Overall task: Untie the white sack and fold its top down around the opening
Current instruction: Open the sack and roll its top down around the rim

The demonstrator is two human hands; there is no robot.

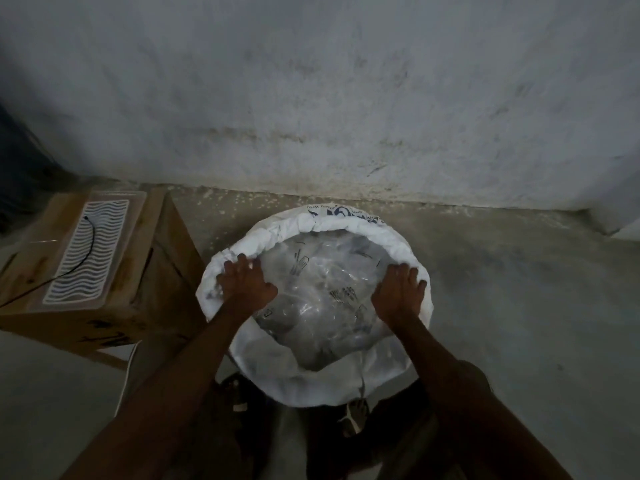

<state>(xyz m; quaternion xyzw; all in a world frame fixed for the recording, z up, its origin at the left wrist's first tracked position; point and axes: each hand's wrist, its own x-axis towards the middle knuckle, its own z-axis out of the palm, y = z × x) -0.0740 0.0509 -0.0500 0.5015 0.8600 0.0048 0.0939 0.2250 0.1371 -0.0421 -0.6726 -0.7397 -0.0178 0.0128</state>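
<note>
The white sack (346,226) stands open on the floor below me, its top rolled outward into a thick cuff around the opening. Inside lies clear plastic packaging (322,292) with dark print, over grey contents. My left hand (244,282) rests on the cuff at the left side, fingers curled over the rolled edge. At the right side my right hand (401,292) grips the cuff the same way. A thin string (362,379) hangs down the near wall of the sack.
A cardboard box (159,271) stands to the left of the sack, carrying a white ridged tray (90,251) with a black cable. A stained wall (346,98) rises just behind the sack. My feet in sandals (353,414) are below the sack on the concrete floor.
</note>
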